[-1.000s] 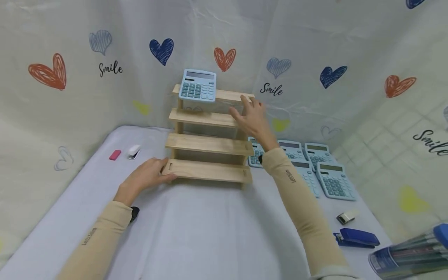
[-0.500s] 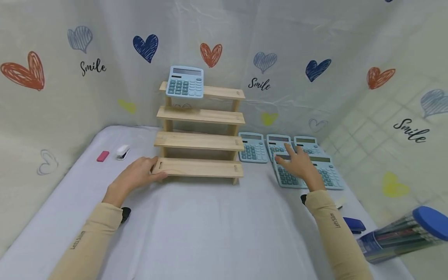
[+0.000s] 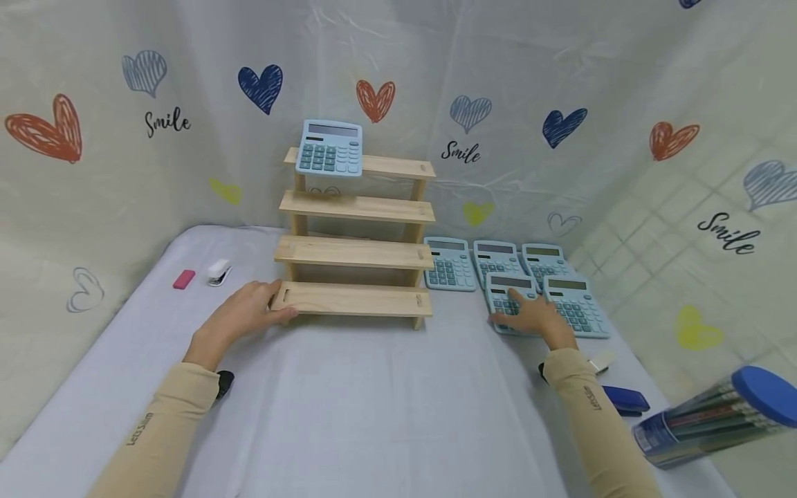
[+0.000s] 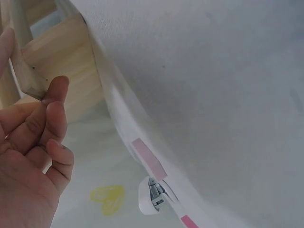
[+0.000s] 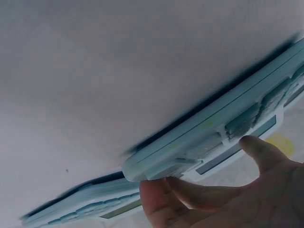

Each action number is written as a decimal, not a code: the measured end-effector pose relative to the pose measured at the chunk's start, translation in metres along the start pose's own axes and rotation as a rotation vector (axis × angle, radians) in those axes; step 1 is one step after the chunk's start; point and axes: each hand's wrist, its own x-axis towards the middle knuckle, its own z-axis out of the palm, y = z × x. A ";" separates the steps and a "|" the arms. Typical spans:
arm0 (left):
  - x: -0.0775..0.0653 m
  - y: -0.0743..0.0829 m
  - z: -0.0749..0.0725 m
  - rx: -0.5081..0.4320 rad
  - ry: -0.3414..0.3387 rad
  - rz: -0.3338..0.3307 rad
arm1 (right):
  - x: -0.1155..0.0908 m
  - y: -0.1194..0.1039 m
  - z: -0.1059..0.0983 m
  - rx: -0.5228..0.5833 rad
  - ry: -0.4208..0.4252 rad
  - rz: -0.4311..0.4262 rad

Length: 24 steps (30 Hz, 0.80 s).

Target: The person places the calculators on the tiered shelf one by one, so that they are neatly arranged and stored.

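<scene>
A four-step wooden display rack (image 3: 351,299) stands near the back of the table. My left hand (image 3: 245,311) holds the left end of its lowest board; in the left wrist view, thumb and fingers lie on either side of the board's end (image 4: 33,85). One light blue calculator (image 3: 330,147) leans upright at the left of the top board. My right hand (image 3: 535,318) is spread over the front-left calculator (image 3: 507,281) of a group lying right of the rack. In the right wrist view, fingertips (image 5: 152,190) are right at the calculator's edge (image 5: 190,135).
More calculators (image 3: 450,263) lie around the right hand. Left of the rack are a pink eraser (image 3: 183,279) and a small white stapler (image 3: 219,271). A blue stapler (image 3: 625,400) and a blue-lidded tub of pencils (image 3: 710,418) stand front right. A heart-printed curtain (image 3: 398,55) hangs behind.
My right hand has left the right end of the top board and come down to the front-left calculator. The left hand keeps its hold on the rack. The head view has shifted slightly right.
</scene>
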 end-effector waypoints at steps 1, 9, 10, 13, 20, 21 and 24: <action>0.000 0.000 0.000 0.001 0.000 -0.002 | -0.001 -0.001 0.001 0.001 -0.013 0.009; -0.001 0.001 0.000 -0.003 -0.002 -0.012 | -0.009 -0.006 0.005 0.004 -0.042 0.032; -0.001 0.002 -0.001 -0.005 -0.003 -0.012 | -0.010 -0.007 0.005 0.005 -0.035 0.029; 0.000 0.002 -0.001 -0.008 -0.005 -0.012 | -0.011 -0.006 0.004 0.017 -0.013 0.011; -0.001 0.002 -0.001 -0.011 -0.007 -0.010 | -0.015 -0.012 -0.006 0.027 0.092 -0.071; -0.001 0.002 -0.001 -0.012 -0.007 -0.009 | -0.015 -0.014 -0.009 0.029 0.120 -0.091; -0.001 0.002 -0.001 -0.009 -0.004 -0.007 | -0.016 -0.025 -0.021 0.042 0.203 -0.147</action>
